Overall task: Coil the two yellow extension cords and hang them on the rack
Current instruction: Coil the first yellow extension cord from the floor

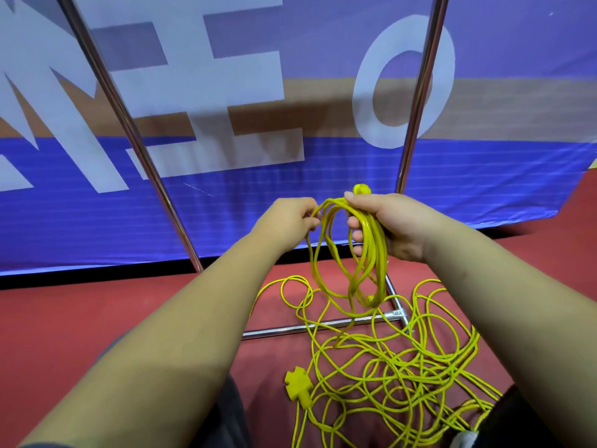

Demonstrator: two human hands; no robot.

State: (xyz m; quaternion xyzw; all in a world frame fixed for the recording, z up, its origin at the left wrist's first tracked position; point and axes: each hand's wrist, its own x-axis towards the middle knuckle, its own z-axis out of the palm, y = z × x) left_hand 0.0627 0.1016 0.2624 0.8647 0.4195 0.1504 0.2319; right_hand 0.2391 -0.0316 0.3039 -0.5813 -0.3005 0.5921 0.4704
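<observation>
Surface: a red floor [97, 312] fills the lower half of the frame. Behind it, across the upper half, hangs a blue banner [290, 195] with large white letters and a tan band; its bottom edge meets the floor along a dark strip.

Rack: two polished metal uprights rise in front of the banner, the left upright [129, 130] slanting toward the upper left and the right upright [420, 92] near the upper centre-right. A base bar [307, 328] lies on the floor at centre and meets a corner joint at its right end.

Open room: the floor at left of the base bar is bare red surface. The lower right is covered by loose cord [403, 376], a tangle of yellow loops that crosses over the base bar. A yellow cross-shaped socket block [298, 387] lies at the tangle's left edge. Which strands belong to which of the two cords cannot be told.

Hands: both forearms extend from the lower corners toward centre. The right hand [391, 224] grips the top of a coil [371, 253] of several loops, fingers curled round the bundle and thumb on top; a yellow plug end [361, 189] sticks up just above the thumb. The coil hangs clear of the floor, between the uprights. The left hand [284, 218] pinches a strand at the coil's upper left.
</observation>
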